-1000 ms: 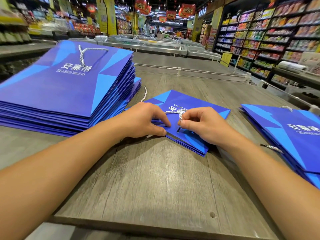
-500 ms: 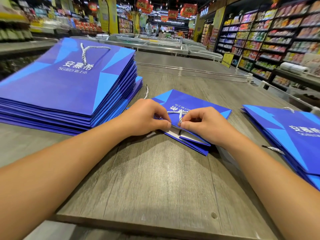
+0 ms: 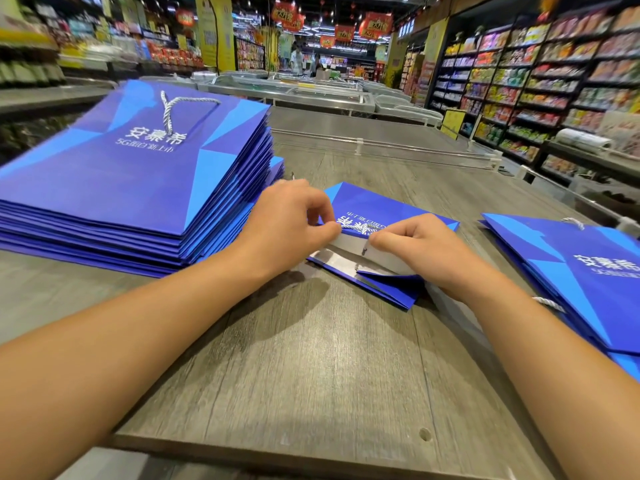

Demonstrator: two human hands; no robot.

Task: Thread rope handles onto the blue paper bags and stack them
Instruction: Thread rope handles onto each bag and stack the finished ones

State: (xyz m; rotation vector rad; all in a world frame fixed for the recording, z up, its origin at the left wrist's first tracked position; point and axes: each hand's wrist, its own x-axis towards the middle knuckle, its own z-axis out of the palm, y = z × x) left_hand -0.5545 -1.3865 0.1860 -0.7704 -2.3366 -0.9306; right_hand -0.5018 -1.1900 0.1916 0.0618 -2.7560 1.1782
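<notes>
Both hands work the flat blue paper bag (image 3: 388, 206) on the grainy wooden surface (image 3: 311, 358): left hand (image 3: 291, 223) and right hand (image 3: 422, 247) each grip pinching its white-lined mouth beside the twisted rope (image 3: 360, 229).

Grey wooden table (image 3: 311, 358) — tall bag stack (image 3: 138, 174), single bag (image 3: 388, 206), smaller pile (image 3: 571, 271).
</notes>
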